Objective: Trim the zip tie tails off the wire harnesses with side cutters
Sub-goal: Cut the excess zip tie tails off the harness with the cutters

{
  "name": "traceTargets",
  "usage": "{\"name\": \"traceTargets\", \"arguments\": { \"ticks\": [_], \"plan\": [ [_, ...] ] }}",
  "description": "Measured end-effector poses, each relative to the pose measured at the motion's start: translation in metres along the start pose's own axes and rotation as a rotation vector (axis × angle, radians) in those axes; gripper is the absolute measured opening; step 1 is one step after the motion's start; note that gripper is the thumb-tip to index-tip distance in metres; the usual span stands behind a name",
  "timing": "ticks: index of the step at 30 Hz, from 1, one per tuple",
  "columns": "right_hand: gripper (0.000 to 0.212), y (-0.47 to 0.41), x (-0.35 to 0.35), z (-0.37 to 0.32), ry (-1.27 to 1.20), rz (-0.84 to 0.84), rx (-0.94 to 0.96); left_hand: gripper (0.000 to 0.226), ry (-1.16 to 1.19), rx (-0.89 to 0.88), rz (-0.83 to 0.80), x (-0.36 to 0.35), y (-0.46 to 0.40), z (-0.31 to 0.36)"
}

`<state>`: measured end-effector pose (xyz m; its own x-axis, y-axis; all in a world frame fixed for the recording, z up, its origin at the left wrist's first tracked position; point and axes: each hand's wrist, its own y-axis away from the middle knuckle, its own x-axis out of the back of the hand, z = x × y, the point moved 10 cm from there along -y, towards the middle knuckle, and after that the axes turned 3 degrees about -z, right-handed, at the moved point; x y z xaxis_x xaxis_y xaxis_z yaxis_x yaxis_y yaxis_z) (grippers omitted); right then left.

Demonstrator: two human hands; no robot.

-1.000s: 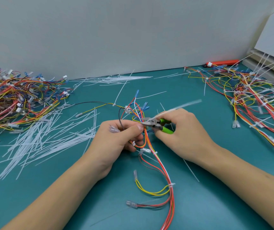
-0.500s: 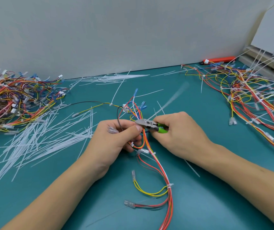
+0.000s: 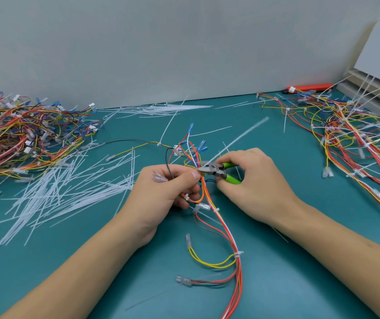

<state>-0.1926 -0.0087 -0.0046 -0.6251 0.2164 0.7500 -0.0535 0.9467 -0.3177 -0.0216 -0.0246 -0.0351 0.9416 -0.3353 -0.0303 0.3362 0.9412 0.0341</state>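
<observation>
Left hand (image 3: pixel 161 192) pinches harness (image 3: pixel 204 194) at table (image 3: pixel 299 272) centre. Right hand (image 3: pixel 253 183) grips cutters (image 3: pixel 214 170); handles now spread wider than a moment ago. Tail (image 3: pixel 239 137), blurred, points 2 o'clock, cut looks done or imminent.

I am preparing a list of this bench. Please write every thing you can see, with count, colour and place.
multicoloured wire harness in work: one, centre
green-handled side cutters: one, centre
long white zip tie tail: one, blurred, rising from cutters
tangled harness heaps: two, multicoloured, far left, far right
cut white tails pile: many, left
orange tool: one, back right
teal table: one
left hand: holds harness
right hand: grips cutters
</observation>
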Motion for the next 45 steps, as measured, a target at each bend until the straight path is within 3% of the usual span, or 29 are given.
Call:
{"name": "traceTargets", "arguments": {
  "ticks": [27, 30, 33, 40, 45],
  "plan": [
    [0.012, -0.001, -0.006, 0.001, 0.033, -0.050, 0.009, 0.008, -0.051, -0.041, -0.019, -0.003, -0.001, 0.001],
    [0.027, -0.001, -0.009, 0.002, 0.028, -0.067, -0.011, 0.013, -0.051, -0.037, -0.018, -0.003, -0.002, 0.001],
    [0.030, 0.001, -0.009, 0.002, 0.045, -0.049, -0.001, 0.013, -0.041, -0.027, -0.021, -0.004, 0.000, 0.002],
    [0.002, -0.003, 0.012, 0.012, -0.123, 0.098, -0.064, 0.011, -0.005, 0.011, 0.001, 0.000, -0.001, -0.001],
    [0.017, 0.001, -0.003, -0.006, -0.014, -0.052, 0.026, 0.010, -0.024, -0.002, -0.027, -0.001, -0.002, -0.002]
  ]
}}
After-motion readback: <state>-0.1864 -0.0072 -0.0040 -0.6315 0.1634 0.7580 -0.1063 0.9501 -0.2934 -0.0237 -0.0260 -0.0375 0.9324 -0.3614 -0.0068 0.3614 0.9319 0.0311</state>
